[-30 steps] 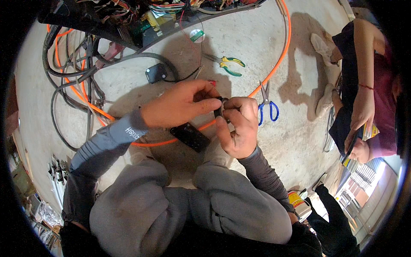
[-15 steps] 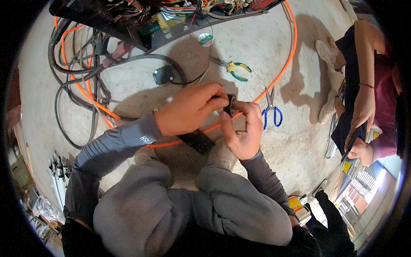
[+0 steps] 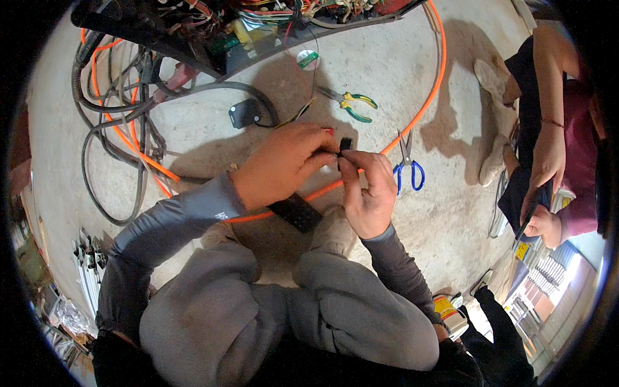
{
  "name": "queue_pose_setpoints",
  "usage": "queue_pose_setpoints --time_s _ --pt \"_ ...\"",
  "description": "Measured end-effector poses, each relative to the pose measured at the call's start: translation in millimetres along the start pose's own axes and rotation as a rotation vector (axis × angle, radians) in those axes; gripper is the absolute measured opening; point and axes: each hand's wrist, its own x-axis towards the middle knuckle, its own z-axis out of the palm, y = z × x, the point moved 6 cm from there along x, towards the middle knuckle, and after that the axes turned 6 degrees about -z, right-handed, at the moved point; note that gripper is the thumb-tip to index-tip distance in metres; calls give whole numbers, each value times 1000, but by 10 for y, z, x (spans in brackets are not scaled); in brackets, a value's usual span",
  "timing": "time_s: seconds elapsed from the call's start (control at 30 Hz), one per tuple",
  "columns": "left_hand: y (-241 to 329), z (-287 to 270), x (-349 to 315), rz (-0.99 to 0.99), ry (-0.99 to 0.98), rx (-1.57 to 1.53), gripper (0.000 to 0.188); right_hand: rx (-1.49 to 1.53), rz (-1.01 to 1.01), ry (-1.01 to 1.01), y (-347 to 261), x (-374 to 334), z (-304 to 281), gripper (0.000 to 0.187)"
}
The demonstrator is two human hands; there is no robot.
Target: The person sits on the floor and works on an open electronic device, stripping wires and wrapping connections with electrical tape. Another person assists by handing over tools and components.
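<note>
Between my knees and the machine, my two hands meet at the fingertips. My right hand (image 3: pixel 371 193) is closed in a pinch on a small black roll (image 3: pixel 346 143) that looks like tape. My left hand (image 3: pixel 284 161) is also closed, thumb and forefinger at the roll's near side, and what they grip is hidden. A small red bit (image 3: pixel 329 131) shows at its fingers. Just beyond the left hand, thin stripped wires (image 3: pixel 303 111) stick out of a black cable. Green-and-yellow pliers (image 3: pixel 354 105) and blue-handled scissors (image 3: pixel 409 169) lie on the floor, apart from both hands.
A machine with exposed coloured wiring (image 3: pixel 271 19) stands at the far edge. Black cables (image 3: pixel 138 116) tangle at left, and an orange hose (image 3: pixel 440 64) curves across the floor. A black box (image 3: pixel 245 113) and a black slab (image 3: pixel 296 213) lie nearby. Another person's hand (image 3: pixel 548 161) is at right.
The black roll has turned and sits slightly higher, and my right fingers have drawn into a tighter pinch. The red bit now shows at my left fingers. The thin wires have shifted slightly.
</note>
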Motion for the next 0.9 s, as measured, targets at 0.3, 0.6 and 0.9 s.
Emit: queue_pose_setpoints --time_s 0.3,0.6,0.9 --pt "130 34 -64 355 155 472 22 6 93 -49 -3 13 33 16" --pt "134 99 -46 344 129 627 31 16 39 -40 -72 27 45 21" --pt "-25 148 -100 102 4 285 24 -138 -232 -64 -29 2 118 36"
